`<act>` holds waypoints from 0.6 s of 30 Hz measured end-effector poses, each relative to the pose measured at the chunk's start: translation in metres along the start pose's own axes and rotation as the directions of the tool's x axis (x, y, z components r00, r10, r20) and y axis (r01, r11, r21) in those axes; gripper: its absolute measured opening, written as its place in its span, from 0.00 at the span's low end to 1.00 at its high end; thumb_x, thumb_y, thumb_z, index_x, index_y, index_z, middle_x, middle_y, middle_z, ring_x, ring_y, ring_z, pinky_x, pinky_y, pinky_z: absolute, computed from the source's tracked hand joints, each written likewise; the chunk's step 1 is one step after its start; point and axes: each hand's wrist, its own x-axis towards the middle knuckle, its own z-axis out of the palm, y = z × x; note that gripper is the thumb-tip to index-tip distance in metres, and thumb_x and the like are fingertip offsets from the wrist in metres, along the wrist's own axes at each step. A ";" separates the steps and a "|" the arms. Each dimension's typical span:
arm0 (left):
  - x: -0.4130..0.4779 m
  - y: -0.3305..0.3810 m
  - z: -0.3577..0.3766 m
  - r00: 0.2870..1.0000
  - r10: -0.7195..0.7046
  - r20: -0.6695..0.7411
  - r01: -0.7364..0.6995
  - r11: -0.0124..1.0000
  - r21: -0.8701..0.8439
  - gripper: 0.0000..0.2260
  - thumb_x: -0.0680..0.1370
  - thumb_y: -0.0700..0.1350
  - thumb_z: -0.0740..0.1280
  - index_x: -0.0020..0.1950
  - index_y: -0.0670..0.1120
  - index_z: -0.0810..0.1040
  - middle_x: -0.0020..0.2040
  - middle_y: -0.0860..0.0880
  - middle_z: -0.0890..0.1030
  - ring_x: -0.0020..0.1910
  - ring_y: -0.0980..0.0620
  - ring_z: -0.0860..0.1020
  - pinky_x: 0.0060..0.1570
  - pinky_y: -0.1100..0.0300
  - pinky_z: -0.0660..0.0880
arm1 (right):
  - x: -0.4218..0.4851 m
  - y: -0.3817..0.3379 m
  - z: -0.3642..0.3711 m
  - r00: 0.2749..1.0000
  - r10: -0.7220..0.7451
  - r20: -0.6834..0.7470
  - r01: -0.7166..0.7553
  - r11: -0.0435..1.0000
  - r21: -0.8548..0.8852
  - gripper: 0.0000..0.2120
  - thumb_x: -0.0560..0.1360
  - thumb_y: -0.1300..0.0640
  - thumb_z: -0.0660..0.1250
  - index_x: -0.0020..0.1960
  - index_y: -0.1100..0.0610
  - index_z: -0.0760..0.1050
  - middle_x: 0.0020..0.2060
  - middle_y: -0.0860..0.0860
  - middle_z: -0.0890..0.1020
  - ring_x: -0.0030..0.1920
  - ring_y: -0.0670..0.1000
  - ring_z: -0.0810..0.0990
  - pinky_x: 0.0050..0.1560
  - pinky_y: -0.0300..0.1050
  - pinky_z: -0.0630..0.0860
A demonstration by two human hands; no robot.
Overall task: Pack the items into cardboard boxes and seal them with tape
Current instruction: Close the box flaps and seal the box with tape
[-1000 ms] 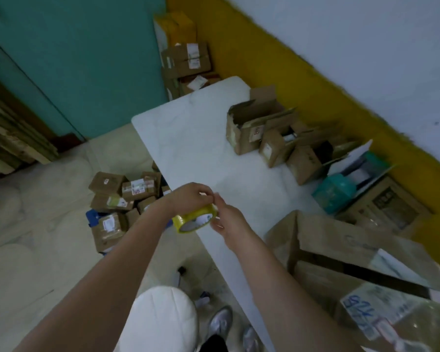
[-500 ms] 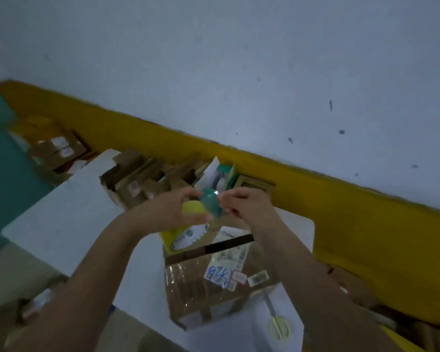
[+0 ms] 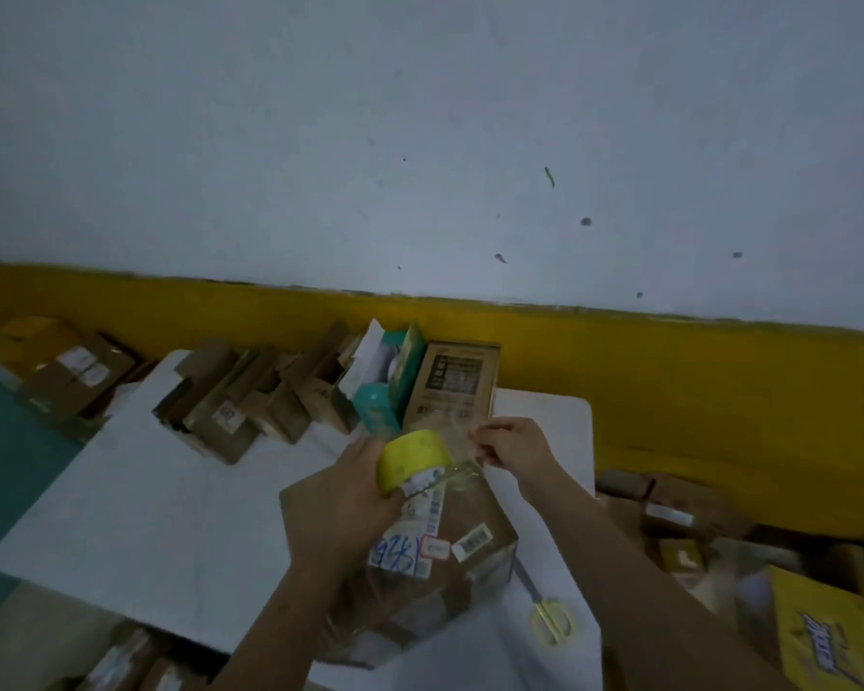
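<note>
While it rests on the white table point(image 3: 170, 516) close to the near edge, labels up, the large cardboard box point(image 3: 490, 511) has nothing pinning it down.

Risk (judged): a hard sideways pull during sealing could drag or tip the box, since neither hand steadies it.

Row of small open cartons point(image 3: 230, 406) along the far edge by the wall, well apart, not involved.

Left hand point(image 3: 350, 501): fingers curled round the yellow tape roll point(image 3: 412, 456), held just above the box's far end.

Right hand point(image 3: 515, 448): thumb and fingertips pinch the free end of the clear strip point(image 3: 462, 441), just past the box's far right corner.

Strip is stretched in the air between the hands, and I cannot tell whether any of it is stuck down yet.

Risk (judged): slack would let the strip fold onto itself or land wrinkled and crooked, giving a weak seal.

Yellow-handled scissors point(image 3: 544, 615) lie on the table just right of the box, untouched. Cutting will need a freed hand.
</note>
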 end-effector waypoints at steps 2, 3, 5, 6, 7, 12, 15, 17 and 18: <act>-0.005 0.002 0.007 0.996 -0.078 -0.053 0.074 0.995 -0.072 0.18 0.72 0.69 0.63 0.55 0.61 0.71 0.41 0.55 0.79 0.36 0.62 0.76 0.33 0.66 0.69 | 0.008 0.004 -0.006 0.999 0.031 0.019 -0.031 0.999 0.018 0.06 0.77 0.69 0.68 0.50 0.72 0.80 0.33 0.60 0.81 0.34 0.55 0.74 0.35 0.44 0.72; -0.006 0.004 0.010 0.993 -0.111 -0.041 0.102 0.980 -0.174 0.17 0.74 0.66 0.66 0.58 0.59 0.72 0.42 0.54 0.80 0.37 0.62 0.75 0.34 0.69 0.68 | 0.012 0.005 -0.008 0.999 0.039 0.027 -0.040 0.999 0.019 0.05 0.76 0.69 0.68 0.49 0.71 0.80 0.32 0.58 0.81 0.31 0.53 0.75 0.33 0.41 0.73; -0.006 0.014 0.013 0.988 -0.153 -0.019 0.136 0.923 -0.359 0.17 0.78 0.52 0.70 0.64 0.48 0.73 0.43 0.52 0.80 0.38 0.64 0.76 0.33 0.73 0.68 | 0.020 0.006 -0.010 0.998 0.041 0.038 -0.041 0.999 0.008 0.04 0.75 0.69 0.69 0.47 0.69 0.81 0.30 0.56 0.82 0.28 0.49 0.75 0.30 0.38 0.74; -0.005 0.019 0.012 0.984 -0.171 -0.048 0.136 0.900 -0.414 0.15 0.78 0.46 0.70 0.63 0.45 0.73 0.40 0.53 0.78 0.37 0.65 0.77 0.32 0.75 0.68 | 0.023 0.006 -0.010 0.998 0.039 0.040 -0.039 0.999 0.003 0.03 0.75 0.69 0.69 0.45 0.68 0.81 0.30 0.55 0.83 0.28 0.49 0.75 0.29 0.37 0.74; -0.004 0.024 0.011 0.979 -0.191 -0.073 0.139 0.882 -0.449 0.13 0.78 0.44 0.70 0.61 0.45 0.73 0.38 0.55 0.75 0.37 0.64 0.78 0.32 0.76 0.68 | 0.026 0.006 -0.010 0.998 0.042 0.043 -0.042 0.999 -0.001 0.03 0.74 0.69 0.69 0.43 0.67 0.81 0.29 0.54 0.83 0.27 0.48 0.74 0.28 0.36 0.73; -0.001 0.036 0.009 0.985 -0.155 -0.081 0.124 0.945 -0.304 0.19 0.78 0.52 0.70 0.67 0.51 0.72 0.49 0.52 0.78 0.43 0.56 0.75 0.38 0.76 0.63 | 0.035 0.021 -0.006 0.983 0.184 0.011 -0.182 0.980 -0.074 0.07 0.74 0.67 0.68 0.38 0.65 0.80 0.29 0.56 0.80 0.24 0.47 0.73 0.25 0.37 0.70; 0.002 0.037 0.014 0.979 -0.166 -0.117 0.129 0.954 -0.272 0.19 0.77 0.50 0.72 0.65 0.48 0.72 0.45 0.48 0.77 0.41 0.52 0.75 0.39 0.75 0.62 | 0.035 0.029 -0.011 0.987 0.157 -0.023 -0.157 0.987 -0.019 0.07 0.75 0.67 0.67 0.39 0.67 0.81 0.29 0.57 0.81 0.26 0.49 0.73 0.27 0.38 0.69; 0.004 0.035 0.018 0.968 -0.201 -0.153 0.148 0.941 -0.303 0.17 0.75 0.52 0.73 0.60 0.53 0.71 0.40 0.52 0.75 0.38 0.53 0.76 0.38 0.70 0.66 | 0.036 0.024 -0.014 0.996 0.087 -0.033 -0.086 0.996 0.013 0.06 0.74 0.68 0.68 0.39 0.66 0.81 0.29 0.56 0.82 0.26 0.48 0.74 0.27 0.37 0.71; 0.005 0.034 0.020 0.957 -0.227 -0.179 0.159 0.930 -0.333 0.17 0.75 0.53 0.73 0.59 0.54 0.71 0.38 0.54 0.75 0.38 0.52 0.77 0.36 0.65 0.67 | 0.036 0.020 -0.015 0.998 0.053 -0.030 -0.052 0.998 0.022 0.06 0.74 0.68 0.68 0.39 0.66 0.82 0.30 0.55 0.82 0.25 0.47 0.75 0.27 0.36 0.72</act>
